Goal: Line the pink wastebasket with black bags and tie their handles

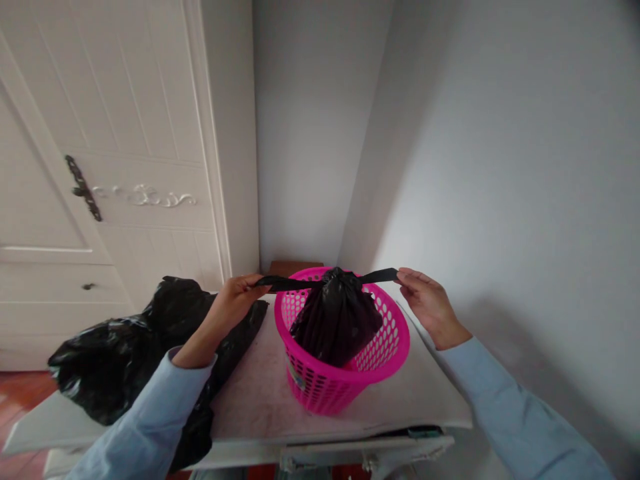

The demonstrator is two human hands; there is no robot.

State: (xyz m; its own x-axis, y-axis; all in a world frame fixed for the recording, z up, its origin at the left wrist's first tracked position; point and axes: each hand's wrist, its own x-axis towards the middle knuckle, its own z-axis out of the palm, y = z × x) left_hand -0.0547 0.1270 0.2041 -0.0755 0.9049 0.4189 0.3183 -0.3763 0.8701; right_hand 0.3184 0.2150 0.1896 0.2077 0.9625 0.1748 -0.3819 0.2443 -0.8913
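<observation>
Right now both hands pull on the two tie strips of a black bin bag (336, 320) that sits inside a pink basket (387, 350). Left hand (234, 301) is pinched shut on the strip (285, 284) running out to the left of the basket; right hand (427, 303) grips the end of the other strip (377, 275) just past the basket's right rim, fingers curled over it. Together the strips form one taut line, running left to right across the basket's top, with the bag's gathered neck at its middle, above the basket's centre. So the bag lies between the hands and slightly below them, about equally close to each. Its body hangs down into the basket, leaning toward the near wall. The basket stands on a pale surface (250, 393), near the room's corner. Left of the basket, a second, crumpled black bag (115, 360) sprawls over the surface under the left forearm.
</observation>
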